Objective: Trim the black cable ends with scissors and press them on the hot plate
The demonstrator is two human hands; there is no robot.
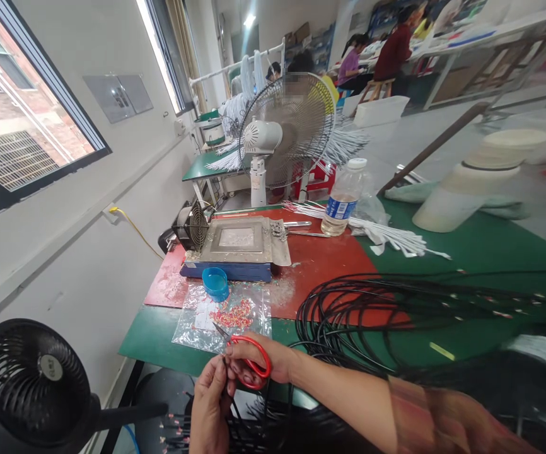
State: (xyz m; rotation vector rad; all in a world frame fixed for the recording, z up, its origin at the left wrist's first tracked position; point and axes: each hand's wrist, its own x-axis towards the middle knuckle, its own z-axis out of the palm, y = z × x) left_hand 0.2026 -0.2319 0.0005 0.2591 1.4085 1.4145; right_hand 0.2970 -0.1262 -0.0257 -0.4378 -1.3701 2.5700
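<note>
My left hand (210, 400) is closed on the end of a thin black cable (236, 411) at the table's near edge. Red-handled scissors (267, 360) sit in my right hand (277, 358), whose fingers are wrapped through the handles. The blades point up and left, away from the cable. My two hands meet at the cable end, so its tip is hidden. Just beyond them, a clear plastic bag (185, 329) lies flat with many tiny red and yellow scraps (234, 314) on it. A small blue cup (215, 285) stands at its far side.
A blue-based heating unit (235, 271) with a small fan (192, 226) stands behind the bag. Black cables (330, 309) sprawl to the right. A bottle (340, 198), white cables (391, 234) and a jug (466, 189) lie beyond. Fans (34, 378) stand left and behind; people sit farther back.
</note>
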